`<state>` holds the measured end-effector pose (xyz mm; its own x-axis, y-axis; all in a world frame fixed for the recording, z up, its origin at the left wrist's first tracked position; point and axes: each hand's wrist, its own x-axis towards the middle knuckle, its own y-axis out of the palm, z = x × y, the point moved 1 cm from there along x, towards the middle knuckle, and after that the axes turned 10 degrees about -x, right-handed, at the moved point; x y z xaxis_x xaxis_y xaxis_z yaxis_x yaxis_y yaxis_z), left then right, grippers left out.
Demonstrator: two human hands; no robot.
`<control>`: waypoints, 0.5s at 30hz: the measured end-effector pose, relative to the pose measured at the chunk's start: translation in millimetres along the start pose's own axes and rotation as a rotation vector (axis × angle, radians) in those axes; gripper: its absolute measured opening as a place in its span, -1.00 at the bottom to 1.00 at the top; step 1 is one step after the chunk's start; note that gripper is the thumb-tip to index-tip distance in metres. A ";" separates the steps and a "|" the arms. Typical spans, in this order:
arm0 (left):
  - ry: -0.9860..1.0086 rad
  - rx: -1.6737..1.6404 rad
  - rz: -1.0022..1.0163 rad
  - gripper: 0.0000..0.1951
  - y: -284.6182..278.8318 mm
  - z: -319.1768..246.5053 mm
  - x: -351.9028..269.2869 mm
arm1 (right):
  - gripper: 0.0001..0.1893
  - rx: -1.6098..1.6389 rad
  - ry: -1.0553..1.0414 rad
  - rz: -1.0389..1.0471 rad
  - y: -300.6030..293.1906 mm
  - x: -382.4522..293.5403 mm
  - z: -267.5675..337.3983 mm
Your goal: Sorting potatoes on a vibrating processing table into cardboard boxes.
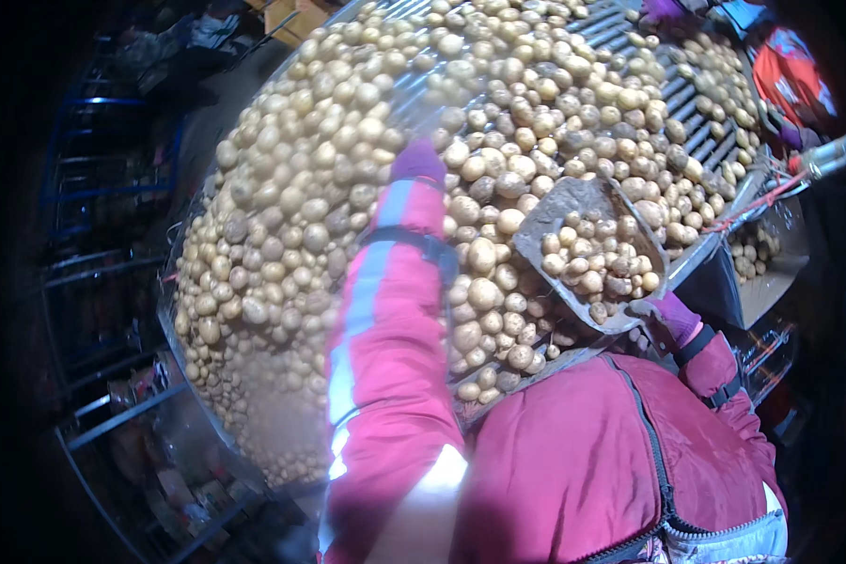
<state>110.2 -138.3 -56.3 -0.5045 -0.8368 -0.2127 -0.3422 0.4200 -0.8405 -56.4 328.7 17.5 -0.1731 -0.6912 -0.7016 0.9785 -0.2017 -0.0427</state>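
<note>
My left hand point(419, 161), in a purple glove, reaches out over a broad heap of potatoes point(310, 151). Its fingers are blurred and partly hidden, so whether they grip a potato is unclear. At the near right edge, my right hand point(673, 319), also in a purple glove, grips the near rim of a worn grey scoop-like container point(560, 204). Small potatoes point(592, 264) fill much of this container, which rests tilted on the heap close to my body. Larger potatoes point(483, 292) lie between it and my left sleeve.
Metal bars of a sorting grate point(684, 106) show under the potatoes. Another person's orange garment point(789, 74) is at the far right. A cardboard box point(772, 282) with potatoes stands below the right edge, near a red-corded pole point(828, 156). Blue metal racks point(113, 190) stand left.
</note>
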 end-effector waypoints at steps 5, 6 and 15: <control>0.106 -0.139 0.022 -0.52 -28.6 -11.0 -20.5 | -0.56 0.208 0.009 0.109 -17.8 -1.6 -23.6; 0.051 -0.191 -0.015 -0.49 -35.2 -17.5 -31.1 | -0.59 -0.049 -0.008 0.163 -23.3 -1.6 -23.2; 0.360 -0.673 0.384 -0.43 -15.5 -154.2 -169.5 | -0.76 -0.171 -0.303 -0.037 -15.8 21.4 -60.2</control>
<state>78.8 51.2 69.6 -0.8640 -0.4788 -0.1558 -0.4363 0.8663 -0.2432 -68.8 358.9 -39.7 -0.2093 -0.8652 -0.4557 0.9711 -0.1291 -0.2008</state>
